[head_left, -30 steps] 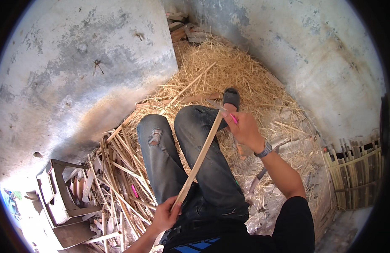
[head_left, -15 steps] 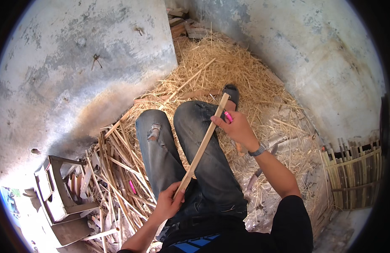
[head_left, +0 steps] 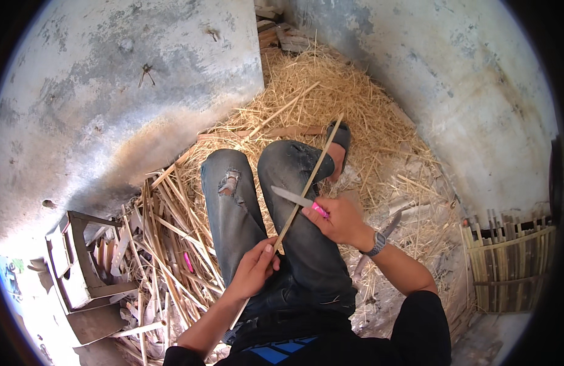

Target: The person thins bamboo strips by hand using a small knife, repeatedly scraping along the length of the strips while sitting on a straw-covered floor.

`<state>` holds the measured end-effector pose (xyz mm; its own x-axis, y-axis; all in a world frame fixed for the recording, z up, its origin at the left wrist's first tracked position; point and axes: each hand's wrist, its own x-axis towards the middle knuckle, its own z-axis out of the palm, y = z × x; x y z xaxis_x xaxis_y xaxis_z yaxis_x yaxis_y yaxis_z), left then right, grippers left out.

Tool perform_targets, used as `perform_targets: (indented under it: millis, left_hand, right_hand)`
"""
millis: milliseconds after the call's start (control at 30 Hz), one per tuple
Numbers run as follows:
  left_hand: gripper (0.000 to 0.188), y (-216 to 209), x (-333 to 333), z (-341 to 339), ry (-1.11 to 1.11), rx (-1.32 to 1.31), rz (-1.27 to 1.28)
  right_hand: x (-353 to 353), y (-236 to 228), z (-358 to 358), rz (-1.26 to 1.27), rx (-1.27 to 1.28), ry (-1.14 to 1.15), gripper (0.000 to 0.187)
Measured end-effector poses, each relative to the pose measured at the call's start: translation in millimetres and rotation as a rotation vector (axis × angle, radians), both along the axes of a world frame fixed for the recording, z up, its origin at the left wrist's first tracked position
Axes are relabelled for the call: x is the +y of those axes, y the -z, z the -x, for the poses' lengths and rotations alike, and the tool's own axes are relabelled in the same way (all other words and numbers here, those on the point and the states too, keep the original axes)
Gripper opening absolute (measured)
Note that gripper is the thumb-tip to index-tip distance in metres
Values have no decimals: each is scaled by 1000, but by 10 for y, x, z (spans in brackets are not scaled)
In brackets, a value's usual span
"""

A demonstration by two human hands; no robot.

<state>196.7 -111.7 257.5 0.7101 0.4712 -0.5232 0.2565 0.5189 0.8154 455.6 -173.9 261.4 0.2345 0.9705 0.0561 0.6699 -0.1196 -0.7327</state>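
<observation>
Fingers [head_left: 274, 264] of your left hand [head_left: 251, 271] pinch the pale wooden strip [head_left: 321, 156] at lower centre, thumb along the near side, which probably anchors it against sliding or twisting. From there the strip slants up and right, passing over your right thigh [head_left: 294, 168] to a free end in front of the shoe [head_left: 342, 135] at upper centre. A thin pale length shows below your left wrist; whether it is the same strip, you cannot tell from this view.

Your right hand [head_left: 342, 222], right of centre, has its fingers curled round the pink handle of the knife [head_left: 288, 195], the thumb lying close to the strip. The blade points up and left and crosses the strip, so that handle and edge sit on opposite sides of it, likely to let you bear on the wood. Whether the thumb presses the strip is too small to tell.

At lower left, more strips [head_left: 166, 229] lie heaped beside your left leg, seemingly within easy reach; a dark, curved tool [head_left: 390, 226] lies right of your wristwatch [head_left: 378, 243].
</observation>
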Motion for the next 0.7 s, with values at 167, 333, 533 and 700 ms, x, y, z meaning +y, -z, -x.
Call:
perform_targets:
  millis: [167,333,533,700]
  left_hand:
    - [44,13,94,-129,-18,-57,225]
    - [45,111,14,-71,-76,-41,189]
    - [45,-53,-93,260,-64,38,197]
    - [45,-147,-139,506,4,88,125]
  right_hand:
    - [21,160,104,-69,-171,-14,49]
    - [77,177,130,-77,-286,6,50]
    - [219,186,-81,-133,-376,73,52]
    - [378,362,-526,-57,-500,262,54]
